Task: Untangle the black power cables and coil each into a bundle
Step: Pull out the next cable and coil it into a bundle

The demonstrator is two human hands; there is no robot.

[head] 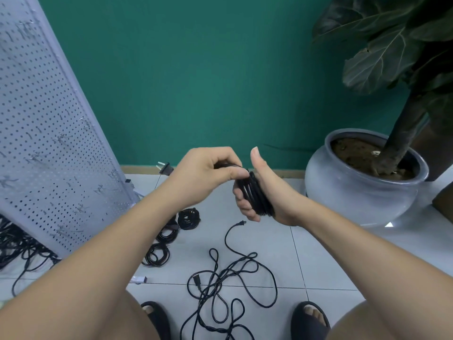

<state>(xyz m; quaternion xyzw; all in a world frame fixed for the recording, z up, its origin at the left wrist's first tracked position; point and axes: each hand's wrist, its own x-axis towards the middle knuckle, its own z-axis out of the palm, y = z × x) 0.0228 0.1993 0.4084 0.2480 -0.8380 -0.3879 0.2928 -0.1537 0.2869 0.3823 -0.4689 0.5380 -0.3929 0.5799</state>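
Note:
A black power cable is wound in several turns into a coil [257, 196] around the palm of my right hand [267, 190], whose thumb points up. My left hand [208, 170] pinches the free end of this cable right beside the coil; its two-pin plug [164, 168] sticks out to the left past my wrist. On the white floor tiles below lies a loose tangled black cable [228, 283] with a plug [241, 223] at its far end. Three coiled bundles [188, 218] [168, 234] [157, 256] lie in a row at the left, partly hidden by my left forearm.
A leaning grey pegboard panel [41, 133] stands at left, with a heap of more black cables [17, 249] at its foot. A grey ceramic pot [362, 190] with a large-leaved plant is at right. My two black slippers [157, 315] [311, 317] sit at the bottom edge.

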